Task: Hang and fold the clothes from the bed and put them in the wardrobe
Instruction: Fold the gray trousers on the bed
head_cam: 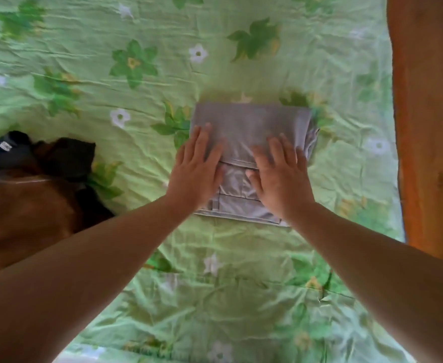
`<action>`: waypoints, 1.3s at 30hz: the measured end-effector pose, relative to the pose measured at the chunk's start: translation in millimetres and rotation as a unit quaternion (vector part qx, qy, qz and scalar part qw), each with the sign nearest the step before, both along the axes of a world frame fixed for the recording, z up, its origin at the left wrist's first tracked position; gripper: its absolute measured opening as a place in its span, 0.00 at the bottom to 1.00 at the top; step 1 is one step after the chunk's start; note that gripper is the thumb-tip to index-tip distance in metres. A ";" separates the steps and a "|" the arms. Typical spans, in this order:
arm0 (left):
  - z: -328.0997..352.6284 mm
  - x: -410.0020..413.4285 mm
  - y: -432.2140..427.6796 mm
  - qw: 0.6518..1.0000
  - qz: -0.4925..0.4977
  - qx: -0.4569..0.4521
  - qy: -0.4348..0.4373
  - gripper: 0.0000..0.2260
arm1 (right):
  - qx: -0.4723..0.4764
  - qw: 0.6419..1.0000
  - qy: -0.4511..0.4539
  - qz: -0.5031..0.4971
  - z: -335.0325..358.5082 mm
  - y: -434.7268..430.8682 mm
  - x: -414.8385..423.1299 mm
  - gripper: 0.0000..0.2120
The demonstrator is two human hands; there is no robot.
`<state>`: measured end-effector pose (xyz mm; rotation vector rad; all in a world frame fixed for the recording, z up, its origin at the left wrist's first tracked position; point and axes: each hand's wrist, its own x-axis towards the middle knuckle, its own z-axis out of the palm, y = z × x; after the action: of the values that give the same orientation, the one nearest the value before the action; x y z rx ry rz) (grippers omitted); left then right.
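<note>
A grey garment (249, 124) lies folded into a small rectangle on the green flowered bedspread (136, 100), near the middle of the head view. My left hand (198, 169) lies flat on its left half, fingers straight and pointing away from me. My right hand (280, 174) presses flat on its right half in the same way. A bit of loose grey cloth sticks out at the fold's right edge.
A heap of brown and dark clothes (31, 189) lies on the bed at the left, with a dark blue piece (3, 150) on its far side. An orange wooden bed board (430, 127) runs along the right edge.
</note>
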<state>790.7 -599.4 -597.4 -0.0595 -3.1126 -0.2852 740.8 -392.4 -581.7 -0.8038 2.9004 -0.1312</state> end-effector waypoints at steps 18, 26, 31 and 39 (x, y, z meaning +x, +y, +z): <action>-23.0 -63.7 -19.1 0.998 0.034 0.012 -0.044 0.28 | 0.062 0.997 0.004 -0.042 -23.6 -13.8 -61.1 0.35; -50.3 -64.7 -20.2 0.999 0.020 0.030 -0.001 0.28 | 0.027 0.997 0.001 -0.073 -55.3 -9.7 -65.5 0.33; -24.4 -21.2 -2.2 0.963 0.162 0.206 -0.069 0.30 | -0.092 0.968 -0.028 -0.231 -44.6 4.7 -16.9 0.33; 21.8 -16.0 -21.0 0.735 0.316 0.578 -0.160 0.29 | -0.438 0.709 -0.356 -0.422 2.8 26.4 -12.5 0.25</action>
<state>774.8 -620.4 -575.5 1.0841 -2.3274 -2.1821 728.3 -366.0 -578.9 0.5550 2.0445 -1.5609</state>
